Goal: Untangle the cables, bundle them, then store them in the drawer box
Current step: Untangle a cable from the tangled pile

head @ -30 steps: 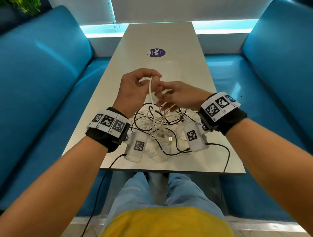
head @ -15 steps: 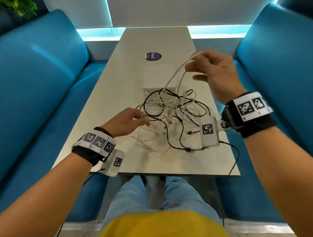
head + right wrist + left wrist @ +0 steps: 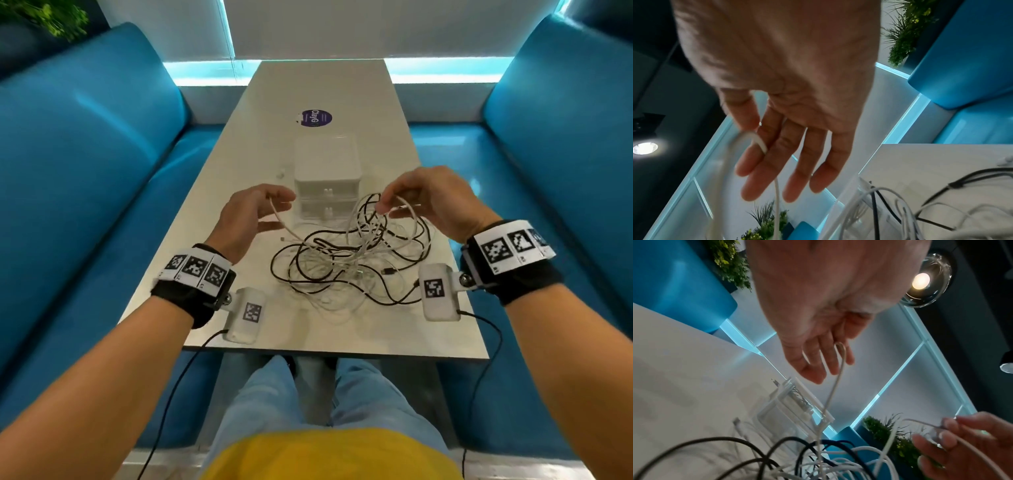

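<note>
- Sitting at the table (image 3: 322,85), we are facing the drawer box (image 3: 327,171) standing mid-table, just beyond the cables.
- We are keeping the tangle of cables (image 3: 349,263), black and white, lying on the table between our wrists.
- We are pinching a white cable (image 3: 406,210) in our right hand (image 3: 431,198).
- We are hooking a loop of white cable over our left hand (image 3: 250,216), fingers loosely bent.

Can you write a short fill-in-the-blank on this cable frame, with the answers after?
1. The right hand pinches a ____ cable.
2. The tangle of cables lies on the ____.
3. Both drawers of the drawer box are ____.
4. The purple sticker lies ____ the drawer box.

Answers: white; table; closed; beyond
</note>
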The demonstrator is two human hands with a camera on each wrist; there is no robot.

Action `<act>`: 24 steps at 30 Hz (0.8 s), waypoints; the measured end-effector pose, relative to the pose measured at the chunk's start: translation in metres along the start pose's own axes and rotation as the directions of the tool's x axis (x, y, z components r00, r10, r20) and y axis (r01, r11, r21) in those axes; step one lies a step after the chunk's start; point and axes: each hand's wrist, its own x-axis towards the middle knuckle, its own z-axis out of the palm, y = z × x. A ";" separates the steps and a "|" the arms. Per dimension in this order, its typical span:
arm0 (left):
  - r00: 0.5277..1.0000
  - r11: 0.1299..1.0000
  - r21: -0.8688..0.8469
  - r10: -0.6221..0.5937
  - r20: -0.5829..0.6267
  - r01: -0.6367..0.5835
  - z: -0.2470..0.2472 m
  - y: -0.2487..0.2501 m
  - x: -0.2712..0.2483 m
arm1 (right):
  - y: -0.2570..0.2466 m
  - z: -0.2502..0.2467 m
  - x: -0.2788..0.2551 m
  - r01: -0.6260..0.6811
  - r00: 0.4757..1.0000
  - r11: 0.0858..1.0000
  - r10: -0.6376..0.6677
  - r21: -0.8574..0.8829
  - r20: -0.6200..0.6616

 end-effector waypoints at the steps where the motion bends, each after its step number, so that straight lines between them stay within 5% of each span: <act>1: 0.999 0.999 -0.034 0.029 0.013 -0.029 0.005 0.003 0.000 | 0.001 0.001 -0.001 0.004 1.000 0.997 -0.004 -0.073 -0.001; 5: 0.983 0.984 0.084 0.147 0.107 -0.157 0.040 0.001 0.001 | 0.003 0.003 -0.003 0.028 0.997 0.984 -0.015 -0.173 0.078; 10: 0.958 0.871 0.456 0.053 0.283 -0.183 0.078 -0.025 0.005 | -0.004 -0.001 -0.001 0.193 0.981 0.978 -0.195 -0.074 -0.023; 13: 0.978 0.852 0.487 0.123 0.166 -0.190 0.088 -0.032 0.005 | -0.008 -0.012 0.000 0.283 0.954 0.958 -0.287 -0.053 -0.085; 16: 0.973 0.822 0.522 0.216 0.085 -0.228 0.087 -0.026 0.008 | 0.004 -0.024 0.005 0.240 0.928 0.955 -0.278 -0.173 -0.248; 19: 0.943 0.771 0.569 0.331 0.021 -0.284 0.080 -0.012 0.012 | 0.013 -0.018 0.009 0.127 0.891 0.770 -0.365 -0.625 -0.269; 21: 0.912 0.686 0.643 0.408 0.046 -0.340 0.077 -0.001 0.012 | 0.011 -0.003 0.010 0.172 0.920 0.604 -0.382 -0.778 -0.093; 24: 0.856 0.567 0.721 0.512 0.068 -0.397 0.074 0.011 0.012 | 0.002 0.023 0.014 0.195 0.973 0.383 -0.191 -0.903 0.130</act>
